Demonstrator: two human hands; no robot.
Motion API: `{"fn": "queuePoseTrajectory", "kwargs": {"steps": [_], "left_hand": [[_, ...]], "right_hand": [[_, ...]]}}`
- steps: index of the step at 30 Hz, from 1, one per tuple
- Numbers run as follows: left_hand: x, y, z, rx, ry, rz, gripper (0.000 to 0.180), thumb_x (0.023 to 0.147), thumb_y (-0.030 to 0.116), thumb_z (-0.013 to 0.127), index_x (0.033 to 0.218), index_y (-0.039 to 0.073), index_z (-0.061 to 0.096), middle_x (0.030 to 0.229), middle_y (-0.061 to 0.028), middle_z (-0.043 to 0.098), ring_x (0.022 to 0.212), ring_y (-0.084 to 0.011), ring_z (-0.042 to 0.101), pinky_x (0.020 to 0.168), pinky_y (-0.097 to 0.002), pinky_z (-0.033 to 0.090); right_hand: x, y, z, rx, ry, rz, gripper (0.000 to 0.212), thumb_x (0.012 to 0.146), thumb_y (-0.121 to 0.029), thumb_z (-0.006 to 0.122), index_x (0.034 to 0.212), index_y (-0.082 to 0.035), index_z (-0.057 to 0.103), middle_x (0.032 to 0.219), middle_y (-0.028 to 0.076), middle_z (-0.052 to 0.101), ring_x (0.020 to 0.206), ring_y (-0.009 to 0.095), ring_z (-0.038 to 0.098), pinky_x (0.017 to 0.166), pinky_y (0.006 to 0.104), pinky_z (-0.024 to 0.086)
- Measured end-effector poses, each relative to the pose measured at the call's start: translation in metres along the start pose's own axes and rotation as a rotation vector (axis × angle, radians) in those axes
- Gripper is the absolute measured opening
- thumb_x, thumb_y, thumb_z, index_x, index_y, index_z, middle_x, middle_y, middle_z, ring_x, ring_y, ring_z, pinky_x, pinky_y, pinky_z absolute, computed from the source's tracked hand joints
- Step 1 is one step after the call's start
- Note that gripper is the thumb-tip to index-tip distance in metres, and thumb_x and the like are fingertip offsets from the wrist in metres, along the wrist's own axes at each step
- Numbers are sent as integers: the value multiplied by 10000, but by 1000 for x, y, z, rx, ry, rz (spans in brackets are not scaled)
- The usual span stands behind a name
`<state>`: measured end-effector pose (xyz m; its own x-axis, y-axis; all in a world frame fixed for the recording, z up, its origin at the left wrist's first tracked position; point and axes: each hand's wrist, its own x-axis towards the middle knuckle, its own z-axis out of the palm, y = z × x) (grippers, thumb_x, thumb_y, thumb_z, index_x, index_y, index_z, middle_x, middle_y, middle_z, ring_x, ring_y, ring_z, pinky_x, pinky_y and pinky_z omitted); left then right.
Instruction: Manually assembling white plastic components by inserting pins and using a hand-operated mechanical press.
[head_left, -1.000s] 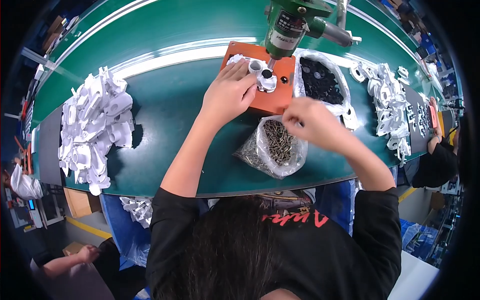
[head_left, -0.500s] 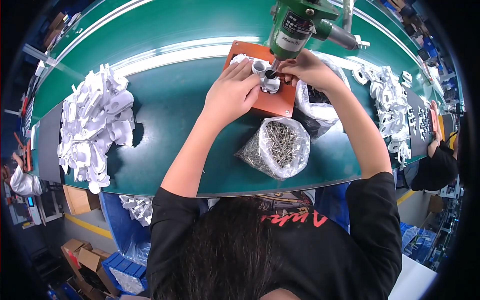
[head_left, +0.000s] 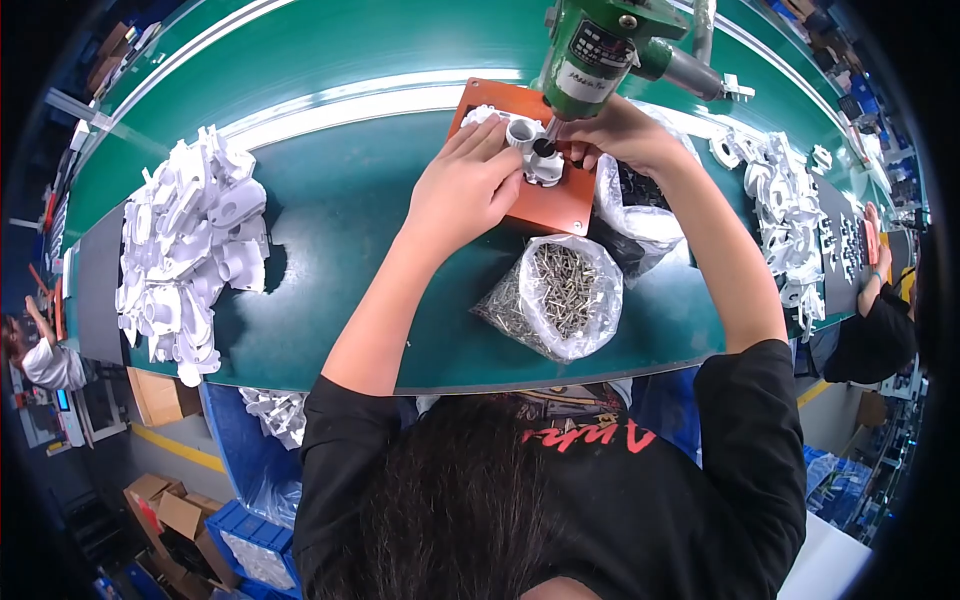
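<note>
With the orange block as the dial's centre and 12 o'clock away from the person, a green bench [head_left: 350, 200] was spread across the view. A heap of white plastic parts [head_left: 190, 260] was piled between 8 and 9 o'clock, and a smaller heap [head_left: 780, 220] past 3. A green driver [head_left: 585, 75] was poised from 1 o'clock, its bit slanted down toward 7.

The orange block [head_left: 565, 205] was set squarely beneath. A clear bag [head_left: 565, 350] of metal screws [head_left: 568, 290] was stood near 5 to 6 o'clock, and a bag [head_left: 645, 225] of black pieces [head_left: 640, 188] near 4.

The left hand [head_left: 460, 185] was laid on the white part, fingers pointed toward 1, thumb apart; its grip was fairly wide. The right hand [head_left: 615, 130] was curled beside the bit at 2 o'clock; what its grip held could not be told.

The white part [head_left: 545, 175] was seated on the block, its long axis run from 10 to 4, its tube mouth turned upward. A small black cap [head_left: 543, 148] was seen at the bit's tip.
</note>
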<state>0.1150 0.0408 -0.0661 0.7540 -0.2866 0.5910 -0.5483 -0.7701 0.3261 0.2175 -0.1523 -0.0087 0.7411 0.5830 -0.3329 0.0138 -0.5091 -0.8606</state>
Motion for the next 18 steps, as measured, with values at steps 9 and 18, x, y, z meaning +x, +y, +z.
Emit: {"fn": "queuePoseTrajectory", "kwargs": {"steps": [9, 18], "left_hand": [[3, 1, 2, -7, 6, 8, 116, 800, 133, 580, 871, 44, 604, 1135, -184, 591, 1142, -331, 524, 991, -421, 400], [-5, 0, -6, 12, 20, -21, 162, 798, 147, 578, 925, 61, 629, 1140, -204, 597, 1125, -334, 541, 994, -420, 400]], "right_hand": [[-1, 3, 2, -133, -50, -112, 173, 789, -133, 685, 892, -22, 599, 717, 21, 579, 589, 88, 539, 486, 221, 453], [53, 0, -194, 522, 300, -435, 199, 895, -186, 511, 971, -26, 603, 836, 63, 594, 682, 130, 578, 624, 259, 491]]}}
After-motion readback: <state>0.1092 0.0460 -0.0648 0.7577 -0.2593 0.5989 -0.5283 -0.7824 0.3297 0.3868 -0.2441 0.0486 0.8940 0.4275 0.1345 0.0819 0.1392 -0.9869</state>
